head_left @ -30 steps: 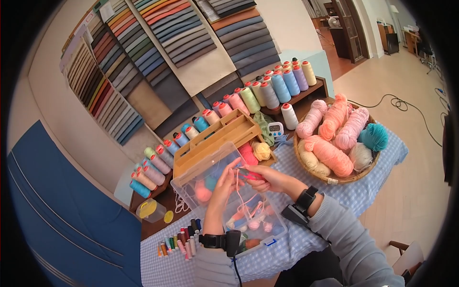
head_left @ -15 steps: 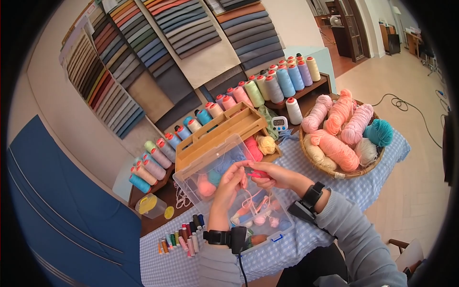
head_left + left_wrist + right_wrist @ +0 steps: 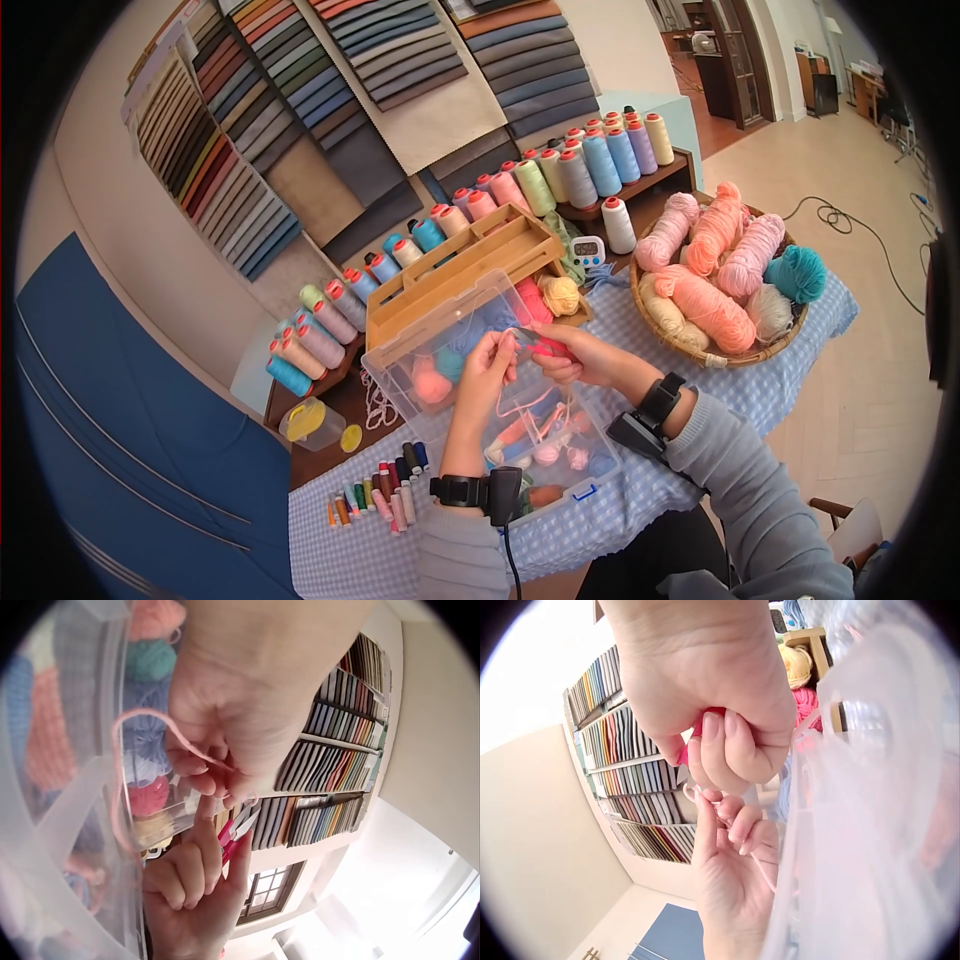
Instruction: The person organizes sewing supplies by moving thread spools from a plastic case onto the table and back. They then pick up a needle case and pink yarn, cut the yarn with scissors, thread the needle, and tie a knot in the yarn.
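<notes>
My left hand (image 3: 483, 372) pinches a pink yarn strand (image 3: 118, 780) between thumb and fingers; a short loop shows beyond the fingertips. Small scissors with pink handles (image 3: 546, 346) are gripped in my right hand (image 3: 592, 362), whose fingers curl round the handles. In the left wrist view the scissor blades (image 3: 245, 822) stand parted, close to the left fingertips. From the left hand the strand hangs down over the clear plastic box (image 3: 556, 500), which holds small yarn pieces. Whether the blades touch the yarn, I cannot tell.
A wicker basket (image 3: 708, 356) of yarn skeins stands at the right. Behind the box are a wooden tray (image 3: 420, 300) and rows of thread cones. Small spools (image 3: 384, 492) lie on the checked cloth at the left, near a yellow-lidded tub (image 3: 312, 424).
The hands have drawn slightly apart, the right one with the scissors shifting to the right. The scissor blades show between the hands now. The camera view has also moved a little.
</notes>
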The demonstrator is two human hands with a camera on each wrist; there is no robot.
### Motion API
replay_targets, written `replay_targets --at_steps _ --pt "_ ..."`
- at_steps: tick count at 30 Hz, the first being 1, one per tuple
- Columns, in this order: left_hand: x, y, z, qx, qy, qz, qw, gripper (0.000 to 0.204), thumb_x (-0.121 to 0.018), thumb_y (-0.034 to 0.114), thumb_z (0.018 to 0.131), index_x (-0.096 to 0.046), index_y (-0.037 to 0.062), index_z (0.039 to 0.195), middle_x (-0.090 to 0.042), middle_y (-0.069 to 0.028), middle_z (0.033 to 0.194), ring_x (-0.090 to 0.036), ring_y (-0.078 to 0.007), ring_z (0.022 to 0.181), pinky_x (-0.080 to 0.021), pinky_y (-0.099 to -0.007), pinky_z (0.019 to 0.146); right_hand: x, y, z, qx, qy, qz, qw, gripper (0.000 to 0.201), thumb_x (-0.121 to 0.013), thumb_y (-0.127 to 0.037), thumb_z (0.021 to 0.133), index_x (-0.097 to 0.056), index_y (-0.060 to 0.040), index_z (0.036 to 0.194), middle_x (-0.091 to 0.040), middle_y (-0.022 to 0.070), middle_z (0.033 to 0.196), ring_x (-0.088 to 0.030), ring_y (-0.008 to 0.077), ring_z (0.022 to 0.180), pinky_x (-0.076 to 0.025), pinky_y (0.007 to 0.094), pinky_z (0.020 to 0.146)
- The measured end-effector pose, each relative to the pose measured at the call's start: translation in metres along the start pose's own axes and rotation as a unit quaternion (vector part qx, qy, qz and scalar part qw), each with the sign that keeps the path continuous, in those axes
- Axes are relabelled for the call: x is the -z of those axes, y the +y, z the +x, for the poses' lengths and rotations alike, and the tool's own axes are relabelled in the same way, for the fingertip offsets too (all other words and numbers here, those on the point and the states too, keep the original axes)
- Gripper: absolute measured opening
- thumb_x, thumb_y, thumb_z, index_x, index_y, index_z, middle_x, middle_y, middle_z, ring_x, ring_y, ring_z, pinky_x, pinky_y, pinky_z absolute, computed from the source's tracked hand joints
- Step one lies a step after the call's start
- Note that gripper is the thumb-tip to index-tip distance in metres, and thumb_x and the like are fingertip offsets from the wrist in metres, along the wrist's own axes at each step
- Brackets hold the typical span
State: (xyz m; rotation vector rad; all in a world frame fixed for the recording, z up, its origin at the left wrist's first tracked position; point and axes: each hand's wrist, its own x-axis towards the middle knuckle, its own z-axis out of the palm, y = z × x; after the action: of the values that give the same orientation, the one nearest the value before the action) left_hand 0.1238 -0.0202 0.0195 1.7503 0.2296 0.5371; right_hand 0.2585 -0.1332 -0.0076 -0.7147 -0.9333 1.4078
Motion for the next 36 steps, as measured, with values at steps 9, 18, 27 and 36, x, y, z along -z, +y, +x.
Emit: replay_targets --at_steps 9,18,27,36 --pt "-0.001 0.0 0.0 0.011 -0.056 -0.016 0.998 0.026 -0.038 0.034 0.095 -0.044 0.0093 0.093 -0.038 0.0052 0.062 -0.028 -0.0012 0.046 -0.02 -0.0162 0.041 -0.005 -0.002 -0.002 -0.009 0.003 0.012 1.0 0.055 -0.029 -0.052 0.092 -0.026 -0.0161 0.049 -0.023 -0.0076 0.043 -0.019 0.0029 0.034 -0.014 0.0183 0.032" --pt "0.0 0.007 -0.003 -0.007 -0.013 0.063 0.998 0.053 -0.023 0.043 0.096 -0.054 0.0043 0.115 -0.033 0.0058 0.055 -0.027 -0.0025 0.049 -0.021 -0.0183 0.044 0.0 0.002 0.0 0.001 -0.009 0.058 0.998 0.034 -0.029 -0.041 0.095 -0.038 -0.0213 0.121 -0.027 -0.0066 0.048 -0.021 0.0028 0.036 -0.016 0.0167 0.033" --pt "-0.004 0.008 -0.001 0.009 -0.025 -0.042 0.999 0.039 -0.037 0.031 0.095 -0.048 0.0055 0.123 -0.036 0.0062 0.054 -0.028 -0.0004 0.045 -0.02 -0.0156 0.041 0.0 0.003 0.002 0.007 0.015 0.048 0.999 0.036 -0.03 -0.041 0.095 -0.043 -0.0162 0.117 -0.027 -0.0054 0.047 -0.022 0.0033 0.036 -0.016 0.0177 0.033" --pt "-0.01 0.008 -0.002 0.029 -0.014 -0.069 0.997 0.025 -0.046 0.024 0.092 -0.053 0.0051 0.106 -0.038 0.0068 0.052 -0.031 0.0005 0.044 -0.021 -0.0143 0.04 -0.005 0.001 0.0 0.041 -0.005 0.056 0.998 0.037 -0.033 -0.039 0.095 -0.041 -0.0151 0.121 -0.029 -0.0048 0.05 -0.023 0.0036 0.038 -0.016 0.0177 0.034"
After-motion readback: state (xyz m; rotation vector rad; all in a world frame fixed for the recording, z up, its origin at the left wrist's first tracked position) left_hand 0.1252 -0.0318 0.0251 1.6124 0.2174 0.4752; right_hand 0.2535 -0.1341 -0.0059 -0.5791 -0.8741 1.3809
